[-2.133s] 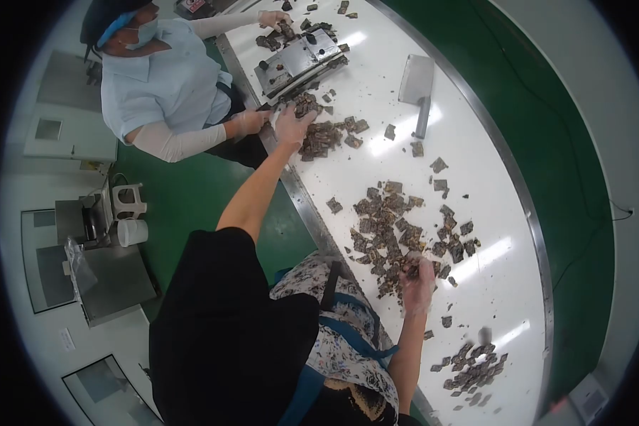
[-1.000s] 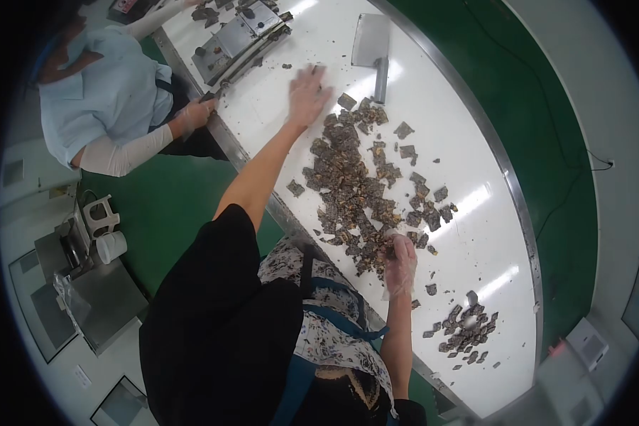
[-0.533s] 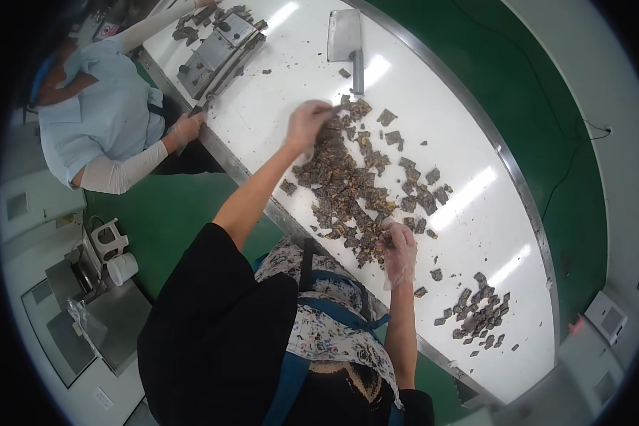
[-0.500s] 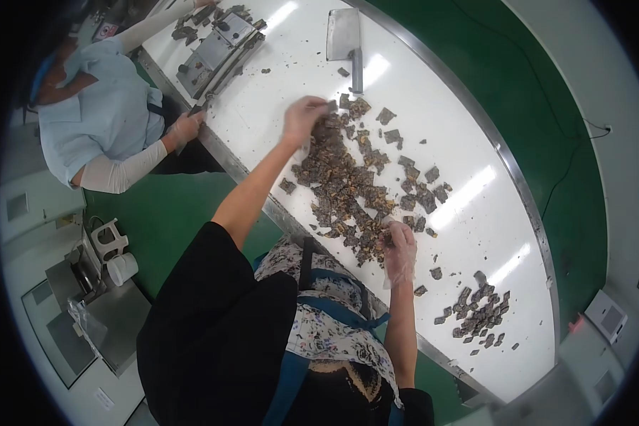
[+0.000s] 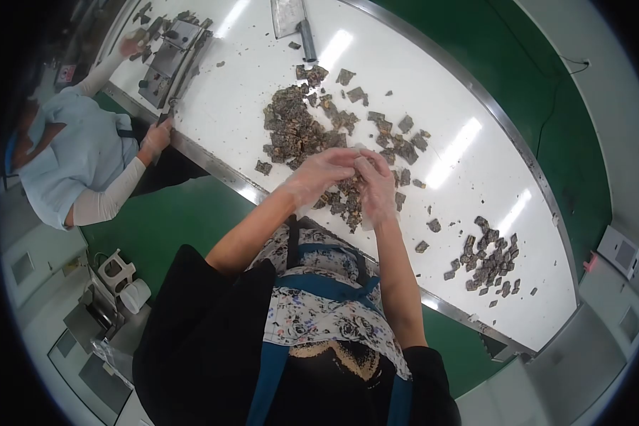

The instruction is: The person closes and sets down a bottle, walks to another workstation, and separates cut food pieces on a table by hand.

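My left hand (image 5: 323, 172) and my right hand (image 5: 378, 188), both in clear plastic gloves, meet fingertip to fingertip over the near side of a heap of dark, nut-flecked broken pieces (image 5: 290, 121). The fingers of both are curled together. Whatever lies between them is too small and covered to make out. Loose squarish slabs (image 5: 397, 145) of the same dark stuff lie to the right of the heap. Crumbs and small bits show beneath my hands.
On the white table (image 5: 476, 184), a cleaver (image 5: 289, 20) lies at the far edge. Small diamond-shaped pieces (image 5: 491, 259) lie at the right. At the left, a co-worker (image 5: 85, 156) stands beside a metal cutting device (image 5: 174, 60), holding a dark-handled tool.
My left hand has come from the heap's far left side to meet my right hand. The view has shifted, and the co-worker's far hand now shows near dark pieces.
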{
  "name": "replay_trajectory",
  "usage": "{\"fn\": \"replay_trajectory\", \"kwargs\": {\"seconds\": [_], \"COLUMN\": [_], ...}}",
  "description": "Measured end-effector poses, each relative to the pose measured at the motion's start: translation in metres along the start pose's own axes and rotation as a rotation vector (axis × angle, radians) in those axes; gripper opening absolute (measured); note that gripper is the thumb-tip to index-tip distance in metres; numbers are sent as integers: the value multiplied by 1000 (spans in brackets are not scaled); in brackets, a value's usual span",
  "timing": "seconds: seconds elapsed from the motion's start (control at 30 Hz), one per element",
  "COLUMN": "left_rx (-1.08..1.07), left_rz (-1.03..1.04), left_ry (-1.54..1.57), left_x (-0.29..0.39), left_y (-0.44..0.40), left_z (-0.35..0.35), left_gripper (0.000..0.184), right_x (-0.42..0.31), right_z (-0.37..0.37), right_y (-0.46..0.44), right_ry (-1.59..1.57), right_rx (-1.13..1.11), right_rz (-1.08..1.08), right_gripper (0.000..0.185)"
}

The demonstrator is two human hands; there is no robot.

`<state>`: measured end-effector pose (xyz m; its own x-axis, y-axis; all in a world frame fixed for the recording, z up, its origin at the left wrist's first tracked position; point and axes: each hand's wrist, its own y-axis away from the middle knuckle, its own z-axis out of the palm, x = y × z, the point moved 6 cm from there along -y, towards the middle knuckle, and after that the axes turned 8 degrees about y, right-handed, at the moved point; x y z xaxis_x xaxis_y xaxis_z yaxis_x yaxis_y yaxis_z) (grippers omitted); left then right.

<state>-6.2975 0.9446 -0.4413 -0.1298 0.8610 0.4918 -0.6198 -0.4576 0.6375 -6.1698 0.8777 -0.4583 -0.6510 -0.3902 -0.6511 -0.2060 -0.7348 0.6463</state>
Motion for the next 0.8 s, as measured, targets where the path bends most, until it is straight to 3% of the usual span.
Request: {"fn": "replay_trajectory", "kwargs": {"seconds": [0.13,0.2,0.27,0.4,0.47,0.63,0.7,0.8], "left_rx": [113,84,80,124,167,116,163,231], "left_rz": [36,62,121,239,350,339,382,458], "left_ry": [-145,160,159,-71,-467,-372,-405,-543], "left_x": [-3,0,-2,-6,-12,-42,-43,-32], "left_y": [9,13,10,10,11,6,9,18], "left_z": [-12,-19,-24,-13,-1,10,7,-5], "left_gripper": [43,39,41,36,32,29,32,28], "right_x": [5,13,16,14,19,43,41,19], "right_z": [-31,-45,-48,-25,-19,-43,-57,-109], "right_y": [8,15,23,35,36,27,34,59], "right_ry": [-140,-140,-205,-193,-239,-263,-300,-245], "right_rx": [97,64,-25,-172,-218,-43,-130,-14], "right_rz": [-7,-5,-14,9,6,90,15,-87], "right_gripper": [27,21,22,19,17,23,25,22]}}
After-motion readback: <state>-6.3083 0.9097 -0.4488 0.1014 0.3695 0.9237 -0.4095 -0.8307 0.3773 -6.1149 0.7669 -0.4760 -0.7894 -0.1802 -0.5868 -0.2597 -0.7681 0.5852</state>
